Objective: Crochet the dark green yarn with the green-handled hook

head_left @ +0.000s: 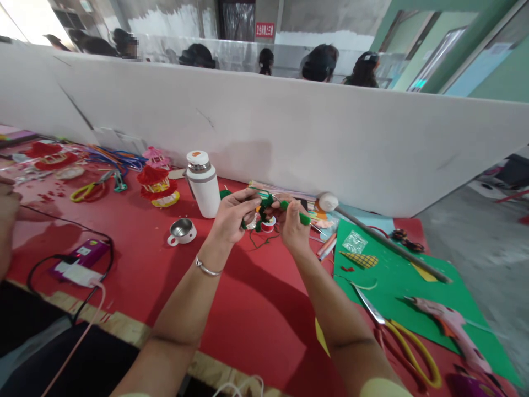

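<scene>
Above the red tabletop (248, 298), both hands are raised close together around a small dark green yarn piece (266, 205). My left hand (236, 214) pinches the yarn piece, with a green strand running across its fingertips. In my right hand (294, 227) is a crochet hook (305, 219) with a thick green handle, its tip meeting the yarn. Loose green yarn ends trail onto the table below. Behind the fingers, a red and white spool (268, 224) is partly hidden.
A white thermos (203, 184) and its metal cup (182, 231) stand left. Scissors (400, 342) and a pink glue gun (452, 325) lie right, by a green sheet (446, 275). A white partition (264, 127) closes the back. Another person's hand (7, 193) is at far left.
</scene>
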`<state>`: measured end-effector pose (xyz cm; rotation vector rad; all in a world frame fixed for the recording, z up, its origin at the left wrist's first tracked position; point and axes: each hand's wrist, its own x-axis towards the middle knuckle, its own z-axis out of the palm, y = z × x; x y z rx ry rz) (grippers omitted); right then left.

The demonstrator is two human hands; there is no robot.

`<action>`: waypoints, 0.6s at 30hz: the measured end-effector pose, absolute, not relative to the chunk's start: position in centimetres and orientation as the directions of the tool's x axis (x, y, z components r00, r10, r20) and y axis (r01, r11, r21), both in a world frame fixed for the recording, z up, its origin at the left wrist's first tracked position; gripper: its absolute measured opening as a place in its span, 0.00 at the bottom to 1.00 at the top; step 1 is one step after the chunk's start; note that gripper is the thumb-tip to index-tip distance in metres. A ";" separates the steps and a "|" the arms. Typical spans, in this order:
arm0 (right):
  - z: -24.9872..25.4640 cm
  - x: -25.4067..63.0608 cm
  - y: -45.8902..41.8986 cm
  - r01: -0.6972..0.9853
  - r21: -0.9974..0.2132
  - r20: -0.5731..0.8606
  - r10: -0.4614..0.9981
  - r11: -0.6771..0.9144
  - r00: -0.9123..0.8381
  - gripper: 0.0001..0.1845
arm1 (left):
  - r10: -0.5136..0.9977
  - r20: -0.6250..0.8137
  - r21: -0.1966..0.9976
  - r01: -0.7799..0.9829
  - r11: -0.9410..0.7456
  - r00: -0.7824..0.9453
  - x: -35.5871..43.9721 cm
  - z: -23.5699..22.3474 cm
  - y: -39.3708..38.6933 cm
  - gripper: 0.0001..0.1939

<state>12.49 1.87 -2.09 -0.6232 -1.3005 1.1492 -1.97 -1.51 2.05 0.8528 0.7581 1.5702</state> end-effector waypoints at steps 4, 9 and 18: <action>-2.1 12.5 1.9 -0.267 -0.900 0.394 0.906 0.346 -0.153 0.33 | 0.988 0.136 0.839 -0.521 -0.157 -0.079 -2.0 2.1 -1.4 0.16; -1.8 12.9 1.7 -0.156 -0.946 0.312 0.929 0.284 -0.199 0.36 | 0.984 0.126 0.866 -0.470 -0.170 -0.124 -2.4 2.1 -1.3 0.23; -0.6 14.3 2.5 -0.183 -0.962 0.251 0.915 0.201 -0.316 0.35 | 0.992 0.080 0.892 -0.437 -0.113 -0.095 -2.2 1.5 -1.1 0.22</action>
